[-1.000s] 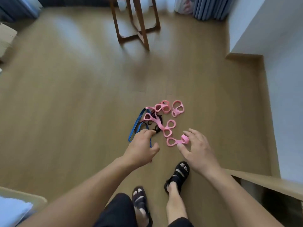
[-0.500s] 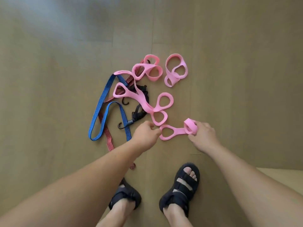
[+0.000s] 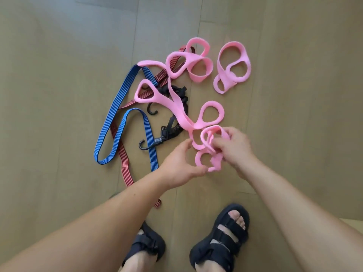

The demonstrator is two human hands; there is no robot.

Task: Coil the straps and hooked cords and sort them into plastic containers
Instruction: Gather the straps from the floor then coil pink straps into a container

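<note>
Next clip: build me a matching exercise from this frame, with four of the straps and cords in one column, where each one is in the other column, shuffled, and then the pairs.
Things
1. blue striped elastic cord
2. red striped elastic cord
3. small pink looped fabric strap
4. pink fabric strap farthest right

Places
A. lies apart from the pile, touching no other strap
B. held by the left hand and the right hand
C. folded in long loops at the pile's left edge
D. one end lies nearest the black sandals

Pairs: 1-C, 2-D, 3-B, 4-A
</note>
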